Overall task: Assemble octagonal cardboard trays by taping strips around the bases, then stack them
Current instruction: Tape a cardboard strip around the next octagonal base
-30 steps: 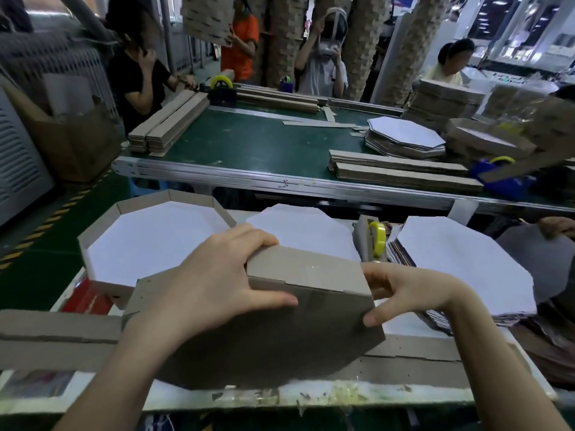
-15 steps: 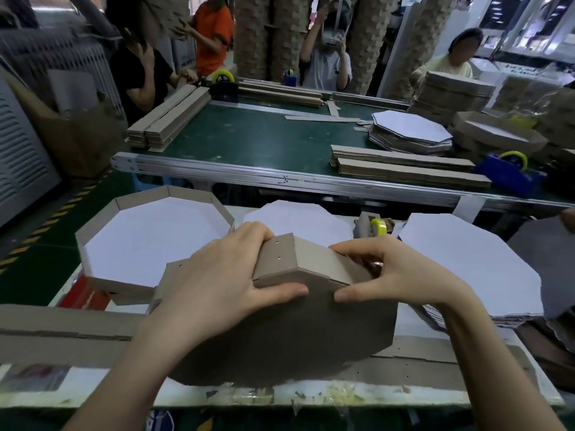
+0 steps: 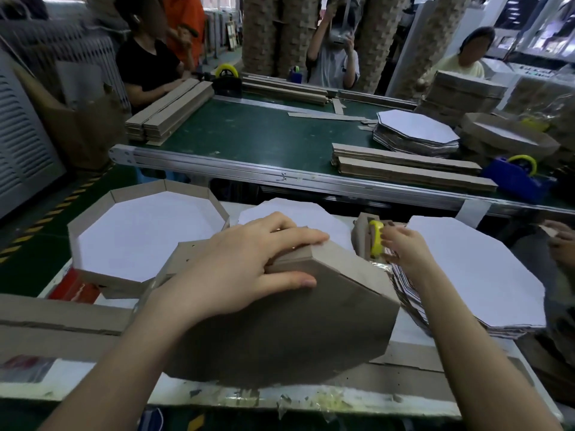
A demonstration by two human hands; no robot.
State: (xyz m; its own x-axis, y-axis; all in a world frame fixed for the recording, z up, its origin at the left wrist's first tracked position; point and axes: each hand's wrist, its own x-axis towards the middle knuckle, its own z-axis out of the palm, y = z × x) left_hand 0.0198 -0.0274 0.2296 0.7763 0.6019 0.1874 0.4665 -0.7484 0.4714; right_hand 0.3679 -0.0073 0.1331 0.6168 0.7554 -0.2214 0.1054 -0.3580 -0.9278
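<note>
Tray (image 3: 311, 331) in progress sits at the middle of my desk (image 3: 93, 376), tipped up so its grey underside faces me, lying over the long cardboard strips (image 3: 46, 321) that run across the desk front. My left hand (image 3: 242, 269) holds it over the top fold, with the fingers laid across the side strip and the thumb pressed on the grey base. My right hand (image 3: 404, 247) is off the tray, at the tape dispenser (image 3: 362, 234) just beside the tray's right corner. Its fingertips are at the yellow roll (image 3: 376, 241) (they are blurred, so I cannot tell whether they pinch tape or only touch it).

Left of my work stands a finished tray (image 3: 137, 189), white inside, walls up. Behind my left hand lies a single white octagonal base (image 3: 295, 209). On the right is a thick stack of bases (image 3: 476, 275), white face up, and my right forearm crosses its near corner.

Beyond the desk runs a green conveyor belt (image 3: 249, 135) carrying bundles of strips (image 3: 404, 168), another stack of octagons (image 3: 417, 129) and a blue tape dispenser (image 3: 513, 178). Other people stand or sit on its far side.
</note>
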